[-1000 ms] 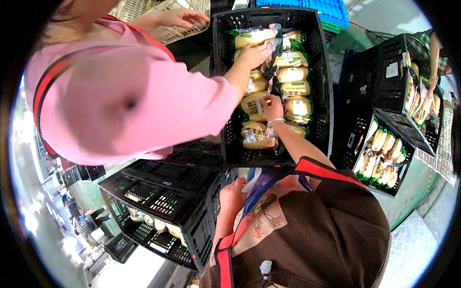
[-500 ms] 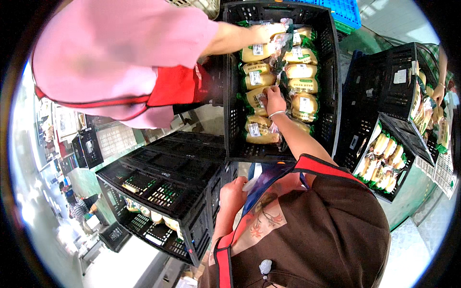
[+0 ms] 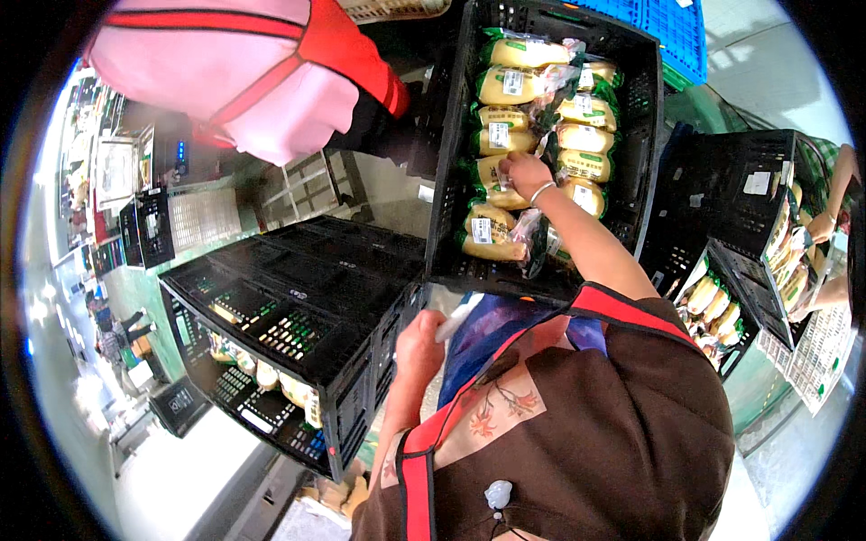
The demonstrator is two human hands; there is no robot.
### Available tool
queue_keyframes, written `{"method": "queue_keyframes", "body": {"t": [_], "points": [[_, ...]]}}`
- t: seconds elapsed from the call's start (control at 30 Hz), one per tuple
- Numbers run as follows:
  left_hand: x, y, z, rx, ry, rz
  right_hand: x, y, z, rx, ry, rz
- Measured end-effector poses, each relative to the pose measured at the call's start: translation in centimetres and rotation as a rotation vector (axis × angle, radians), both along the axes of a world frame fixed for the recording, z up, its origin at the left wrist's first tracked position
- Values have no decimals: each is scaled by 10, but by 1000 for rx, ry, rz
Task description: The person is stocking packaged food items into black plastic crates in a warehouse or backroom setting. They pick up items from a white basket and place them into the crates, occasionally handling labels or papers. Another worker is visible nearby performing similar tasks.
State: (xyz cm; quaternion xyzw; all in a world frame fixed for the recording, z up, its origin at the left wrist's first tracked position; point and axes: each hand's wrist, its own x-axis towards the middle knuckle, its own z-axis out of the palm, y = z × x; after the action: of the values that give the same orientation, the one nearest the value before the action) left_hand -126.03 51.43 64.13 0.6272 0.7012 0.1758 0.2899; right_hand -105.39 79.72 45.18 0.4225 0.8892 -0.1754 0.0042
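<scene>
A black plastic crate point(image 3: 654, 144) holds two columns of pale-yellow food packs in clear bags with green ends, several bearing white labels. My right hand point(image 3: 526, 176), with a pale bracelet at its wrist, reaches into the crate. Its bent fingers are closed on a bagged pack point(image 3: 492, 171) in the left column; the fingertips are partly hidden. My left hand point(image 3: 419, 341) hovers below the crate's near edge, closed in a fist around a thin white strip point(image 3: 460, 316), whose kind I cannot make out.
Stacked black crates point(image 3: 298, 261) stand at left, with packs inside. At right are another crate point(image 3: 744, 180), more packs point(image 3: 713, 307) and a person's hand point(image 3: 821, 227). A co-worker in pink point(image 3: 298, 108) stands far left of the crate. A blue crate point(image 3: 667, 36) is behind it.
The co-worker's arm has left the crate, and the pink sleeve has moved up and away. My right hand stays on the same pack. The whole view has shifted slightly.
</scene>
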Motion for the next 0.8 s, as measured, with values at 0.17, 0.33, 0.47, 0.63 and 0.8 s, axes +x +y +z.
{"method": "queue_keyframes", "body": {"t": [0.17,0.33,0.47,0.63,0.8], "points": [[-14,3,7,53,37,102,10,-31,36,-306,145,-247],[-6,20,21,134,-14,45,-18,-98,18,-455,139,-9],[-8,18,20,151,31,-52,-33,-126,10,-16,-12,71],[-20,7,25,247,-16,-38,-29,-140,4,43,-17,-50],[-32,-18,22,151,-2,26,-28,-142,10,-172,-132,-284]]}}
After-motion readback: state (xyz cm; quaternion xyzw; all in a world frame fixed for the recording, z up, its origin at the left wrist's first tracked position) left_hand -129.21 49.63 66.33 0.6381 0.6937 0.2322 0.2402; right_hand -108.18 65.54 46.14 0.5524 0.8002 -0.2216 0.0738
